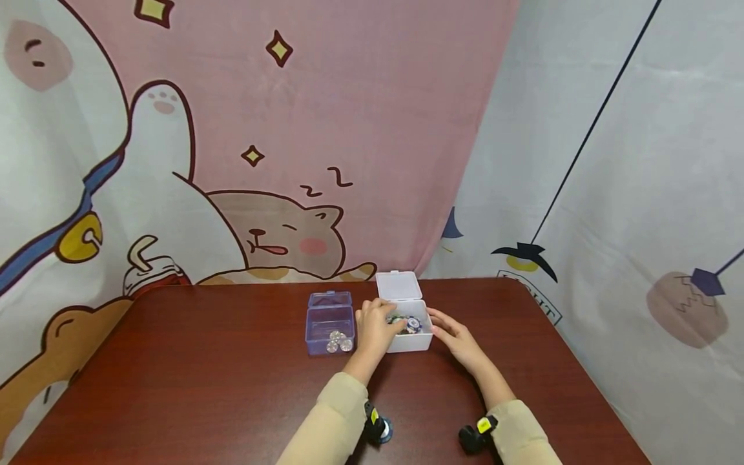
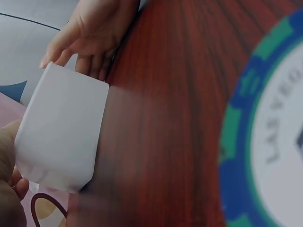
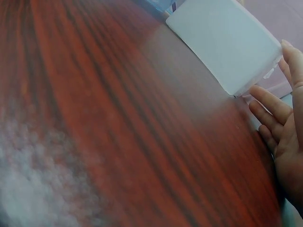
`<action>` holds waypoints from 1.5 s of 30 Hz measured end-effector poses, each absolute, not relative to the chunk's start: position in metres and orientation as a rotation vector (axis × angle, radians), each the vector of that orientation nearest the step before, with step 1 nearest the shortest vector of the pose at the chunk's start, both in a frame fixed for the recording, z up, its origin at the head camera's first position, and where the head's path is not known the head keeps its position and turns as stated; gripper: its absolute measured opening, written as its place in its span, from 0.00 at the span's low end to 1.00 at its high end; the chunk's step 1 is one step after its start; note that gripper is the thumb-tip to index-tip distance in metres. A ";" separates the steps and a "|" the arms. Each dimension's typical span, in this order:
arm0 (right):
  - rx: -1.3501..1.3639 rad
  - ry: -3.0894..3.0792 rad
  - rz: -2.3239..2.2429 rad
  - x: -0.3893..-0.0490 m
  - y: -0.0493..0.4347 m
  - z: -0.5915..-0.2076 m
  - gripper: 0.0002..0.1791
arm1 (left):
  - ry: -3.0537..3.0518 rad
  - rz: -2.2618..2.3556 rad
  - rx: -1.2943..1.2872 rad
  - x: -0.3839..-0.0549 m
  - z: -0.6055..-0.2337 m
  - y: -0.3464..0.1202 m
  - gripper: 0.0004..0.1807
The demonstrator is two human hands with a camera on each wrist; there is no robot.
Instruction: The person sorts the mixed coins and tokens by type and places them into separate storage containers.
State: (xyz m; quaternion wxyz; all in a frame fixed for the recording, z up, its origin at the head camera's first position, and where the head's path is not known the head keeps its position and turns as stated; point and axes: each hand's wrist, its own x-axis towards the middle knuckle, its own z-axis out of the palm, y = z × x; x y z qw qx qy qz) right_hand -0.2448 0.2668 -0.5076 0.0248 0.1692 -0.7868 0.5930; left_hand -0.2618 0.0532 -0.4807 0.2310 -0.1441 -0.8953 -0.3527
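A white plastic box (image 1: 411, 342) stands with its lid (image 1: 398, 285) flipped up at the back. Several poker chips (image 1: 414, 324) lie inside it. My left hand (image 1: 374, 326) grips the box's left wall, fingers along the outside and thumb reaching over the rim; the palm partly hides the inside. On the opposite side, my right hand (image 1: 456, 336) touches the right wall, its thumb at the top edge. The right fingers (image 3: 270, 106) are loosely extended beside the box in the right wrist view. Bare of any chip, this hand just rests against the wall.
Left of the white box stands a translucent blue box (image 1: 316, 345), lid raised, with several clear gem-like pieces (image 1: 339, 341) in it. A blue-and-green-rimmed poker chip (image 2: 279, 132) lies on the brown table (image 1: 221, 374) beneath my left wrist. A printed curtain (image 1: 407, 129) hangs behind.
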 end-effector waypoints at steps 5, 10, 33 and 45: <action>0.491 -2.466 1.804 -0.252 0.271 -0.520 0.24 | -2.483 -1.017 -0.424 -0.258 -0.477 0.051 0.22; 0.479 -2.466 1.778 -0.251 0.272 -0.524 0.24 | -2.429 -1.097 -0.484 -0.248 -0.470 0.046 0.22; 0.531 -2.430 1.895 -0.238 0.265 -0.499 0.24 | -2.355 -1.196 -0.679 -0.201 -0.462 0.020 0.23; 0.510 -2.449 1.889 -0.237 0.263 -0.494 0.24 | -2.355 -1.191 -0.732 -0.177 -0.460 0.006 0.23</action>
